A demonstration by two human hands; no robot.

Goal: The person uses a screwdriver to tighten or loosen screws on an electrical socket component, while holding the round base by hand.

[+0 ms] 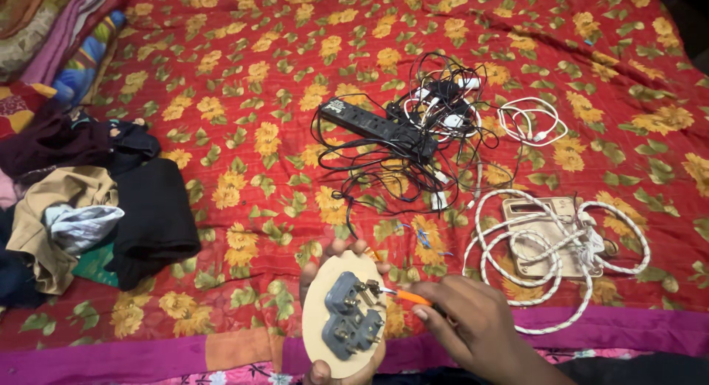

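Head view: left hand [325, 282] cups a stiff, light oval board [341, 318] by its rim; right hand [473, 326] pinches what looks like an orange-handled screwdriver [410, 298] at the grey sockets [351, 315].

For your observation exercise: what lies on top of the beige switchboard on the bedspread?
A thick white braided cord loops over the beige switchboard, crossing it several times. The board's face beneath the loops is partly hidden, so its fittings cannot be made out.
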